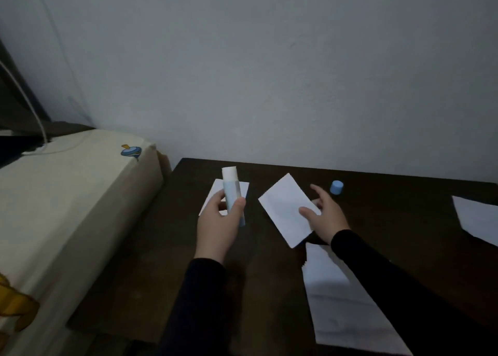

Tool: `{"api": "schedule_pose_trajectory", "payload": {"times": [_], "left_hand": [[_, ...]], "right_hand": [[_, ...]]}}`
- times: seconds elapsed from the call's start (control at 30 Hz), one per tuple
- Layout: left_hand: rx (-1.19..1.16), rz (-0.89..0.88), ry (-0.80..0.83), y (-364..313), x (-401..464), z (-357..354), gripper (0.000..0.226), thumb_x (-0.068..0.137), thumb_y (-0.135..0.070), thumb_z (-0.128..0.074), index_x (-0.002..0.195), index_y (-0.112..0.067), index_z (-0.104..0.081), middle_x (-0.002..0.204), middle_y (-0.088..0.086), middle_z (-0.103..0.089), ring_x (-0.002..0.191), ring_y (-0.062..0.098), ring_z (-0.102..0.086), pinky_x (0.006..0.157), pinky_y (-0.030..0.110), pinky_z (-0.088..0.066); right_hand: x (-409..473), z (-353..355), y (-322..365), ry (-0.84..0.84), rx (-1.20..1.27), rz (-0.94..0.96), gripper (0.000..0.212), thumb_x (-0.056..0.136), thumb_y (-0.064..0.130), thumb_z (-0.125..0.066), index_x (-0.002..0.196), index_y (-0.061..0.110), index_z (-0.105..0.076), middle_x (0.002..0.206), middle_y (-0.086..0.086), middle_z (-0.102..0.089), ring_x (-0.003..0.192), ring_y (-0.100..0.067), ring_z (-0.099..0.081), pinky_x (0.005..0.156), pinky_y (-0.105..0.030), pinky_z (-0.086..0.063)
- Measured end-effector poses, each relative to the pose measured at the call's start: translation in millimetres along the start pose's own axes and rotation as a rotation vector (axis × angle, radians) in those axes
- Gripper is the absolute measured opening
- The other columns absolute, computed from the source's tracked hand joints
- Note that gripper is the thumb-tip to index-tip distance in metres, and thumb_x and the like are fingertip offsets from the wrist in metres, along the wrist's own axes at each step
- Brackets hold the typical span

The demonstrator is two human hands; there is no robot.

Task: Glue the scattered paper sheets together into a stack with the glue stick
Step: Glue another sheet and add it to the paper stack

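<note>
My left hand [218, 221] grips an uncapped glue stick [232, 191], white tip up, above a small white sheet [242, 187] at the table's far left. Its blue cap [336, 187] stands on the dark table [377, 221] to the right. My right hand [324, 215] pinches the right edge of a white sheet [284, 210] tilted in the middle, thumb on top. A larger sheet [342, 301] lies near me under my right forearm. Another sheet [477, 218] lies at the right edge of view.
A cream-covered bed or cushion [67, 207] with a printed spinning top borders the table on the left. A plain grey wall [269, 72] stands right behind the table. A white cable [32, 107] hangs at far left.
</note>
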State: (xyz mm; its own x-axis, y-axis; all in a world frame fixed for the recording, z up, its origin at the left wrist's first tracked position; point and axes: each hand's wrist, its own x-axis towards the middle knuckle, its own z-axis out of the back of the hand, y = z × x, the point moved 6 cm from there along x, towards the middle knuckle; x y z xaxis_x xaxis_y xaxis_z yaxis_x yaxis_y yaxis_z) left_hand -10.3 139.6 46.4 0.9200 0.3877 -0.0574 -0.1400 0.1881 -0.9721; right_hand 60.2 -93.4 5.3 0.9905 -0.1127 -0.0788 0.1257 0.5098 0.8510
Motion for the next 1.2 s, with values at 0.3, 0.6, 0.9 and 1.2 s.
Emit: {"api": "schedule_pose_trajectory", "payload": {"times": [0.3,0.6,0.9,1.2], "left_hand": [[0.052,-0.031,0.240,2,-4,-79,0.054,0.093,-0.036,-0.059,0.142,-0.028,-0.040,0.140,-0.002,-0.047,0.111,0.011,-0.046,0.095,0.033,-0.048],[-0.024,0.059,0.409,19,3,-143,0.040,0.088,-0.037,-0.065,0.127,-0.033,-0.055,0.119,-0.007,-0.057,0.097,0.012,-0.058,0.070,0.021,-0.052],[-0.733,0.519,0.332,46,12,-169,0.039,0.083,-0.028,-0.070,0.115,-0.007,-0.061,0.107,0.015,-0.069,0.092,0.017,-0.067,0.076,0.027,-0.058],[-0.620,0.330,0.437,26,4,-192,0.020,0.089,-0.012,-0.065,0.108,-0.009,-0.060,0.099,0.009,-0.068,0.087,0.016,-0.069,0.083,0.029,-0.057]], "right_hand": [[42,73,-30,0.028,-0.325,-0.057,0.043,0.098,0.016,-0.051,0.140,0.020,-0.047,0.140,-0.005,-0.051,0.128,-0.021,-0.047,0.107,-0.035,-0.036],[57,76,-75,0.144,-0.313,-0.043,0.042,0.099,0.018,-0.050,0.140,0.023,-0.047,0.137,0.001,-0.054,0.127,-0.016,-0.048,0.105,-0.031,-0.034],[70,72,-70,0.106,-0.711,0.192,0.057,0.099,0.038,-0.045,0.151,0.035,-0.021,0.144,0.003,-0.036,0.129,-0.016,-0.036,0.108,-0.036,-0.031],[23,75,-100,0.345,-0.762,0.193,0.063,0.096,0.056,-0.039,0.152,0.034,-0.021,0.160,0.012,-0.007,0.147,-0.014,0.000,0.116,-0.045,-0.005]]}}
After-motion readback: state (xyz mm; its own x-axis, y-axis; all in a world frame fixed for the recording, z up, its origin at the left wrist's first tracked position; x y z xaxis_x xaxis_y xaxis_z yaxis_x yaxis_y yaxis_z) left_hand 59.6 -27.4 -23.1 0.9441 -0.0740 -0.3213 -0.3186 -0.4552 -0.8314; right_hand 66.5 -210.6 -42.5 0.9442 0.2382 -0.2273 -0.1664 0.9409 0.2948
